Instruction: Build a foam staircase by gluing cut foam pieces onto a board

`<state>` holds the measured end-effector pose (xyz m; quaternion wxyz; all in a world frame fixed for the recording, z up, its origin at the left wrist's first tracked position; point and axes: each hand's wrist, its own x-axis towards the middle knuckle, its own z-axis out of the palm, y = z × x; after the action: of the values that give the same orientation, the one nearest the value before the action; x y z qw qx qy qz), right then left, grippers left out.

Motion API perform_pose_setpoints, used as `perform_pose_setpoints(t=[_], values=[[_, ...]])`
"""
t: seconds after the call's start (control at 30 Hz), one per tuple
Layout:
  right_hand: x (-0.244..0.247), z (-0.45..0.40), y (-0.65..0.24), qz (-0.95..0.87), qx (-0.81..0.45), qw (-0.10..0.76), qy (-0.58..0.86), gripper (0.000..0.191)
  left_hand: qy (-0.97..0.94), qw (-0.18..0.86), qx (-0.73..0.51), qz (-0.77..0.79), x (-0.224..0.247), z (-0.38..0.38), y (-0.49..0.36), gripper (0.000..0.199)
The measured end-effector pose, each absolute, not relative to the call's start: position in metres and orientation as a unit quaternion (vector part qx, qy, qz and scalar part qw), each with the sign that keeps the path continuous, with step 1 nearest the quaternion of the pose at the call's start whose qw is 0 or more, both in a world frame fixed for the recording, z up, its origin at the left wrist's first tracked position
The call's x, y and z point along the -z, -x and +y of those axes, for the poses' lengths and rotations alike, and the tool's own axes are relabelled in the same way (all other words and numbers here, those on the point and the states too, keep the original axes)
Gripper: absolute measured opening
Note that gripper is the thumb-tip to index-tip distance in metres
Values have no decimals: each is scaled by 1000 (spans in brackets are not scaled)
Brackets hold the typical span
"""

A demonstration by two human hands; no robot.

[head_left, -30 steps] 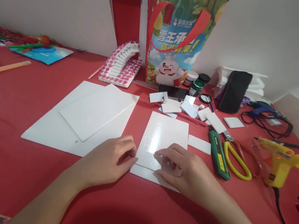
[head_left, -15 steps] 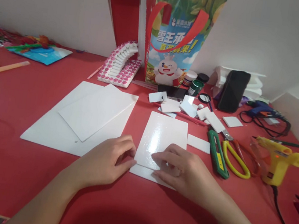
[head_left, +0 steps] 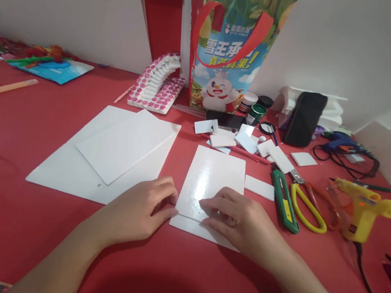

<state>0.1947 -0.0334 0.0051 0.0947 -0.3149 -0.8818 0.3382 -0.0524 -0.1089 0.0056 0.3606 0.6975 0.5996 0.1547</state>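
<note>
A glossy white foam board (head_left: 209, 173) lies on the red table, with a second white foam board (head_left: 191, 226) showing as a strip along its near edge. My left hand (head_left: 143, 207) is at their left side, fingers curled and thumb tip against the corner where the two boards meet. From the right, my right hand (head_left: 244, 216) rests on the glossy board, its bent fingers and thumb pressing by the seam; the board's lower right part is hidden under it. A short white strip (head_left: 259, 187) lies just past the right hand.
Larger white boards (head_left: 68, 174) lie at left. On the right are a green utility knife (head_left: 285, 203), yellow-and-red-handled scissors (head_left: 308, 211) and a yellow glue gun (head_left: 363, 209) with its cord. Small white pieces (head_left: 222, 139), a printed bag (head_left: 231, 49) and a pink-dotted arched model (head_left: 157, 83) stand behind.
My right hand has shifted very slightly to the right, showing a little more of the near strip. My left hand and the boards look nearly unmoved.
</note>
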Motion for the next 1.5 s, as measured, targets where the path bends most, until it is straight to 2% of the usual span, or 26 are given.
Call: perform_pose_setpoints(t=[0.37, 0.5, 0.6, 0.8, 1.5], values=[[-3, -33, -193, -885, -326, 89, 320, 15, -699, 358, -176, 593, -3, -108, 54, 20], [-4, -32, -195, -870, -354, 102, 329, 25, -677, 358, -178, 618, -3, -109, 53, 12], [-6, -30, -196, -864, -366, 97, 331, 31, -678, 355, -189, 615, -2, -110, 54, 29], [-5, -30, -195, -876, -353, 87, 316, 27, -710, 353, -183, 581, -1, -107, 55, 36], [-3, -31, -194, -915, -280, 71, 283, 27, -739, 332, -177, 559, 4, -107, 54, 37]])
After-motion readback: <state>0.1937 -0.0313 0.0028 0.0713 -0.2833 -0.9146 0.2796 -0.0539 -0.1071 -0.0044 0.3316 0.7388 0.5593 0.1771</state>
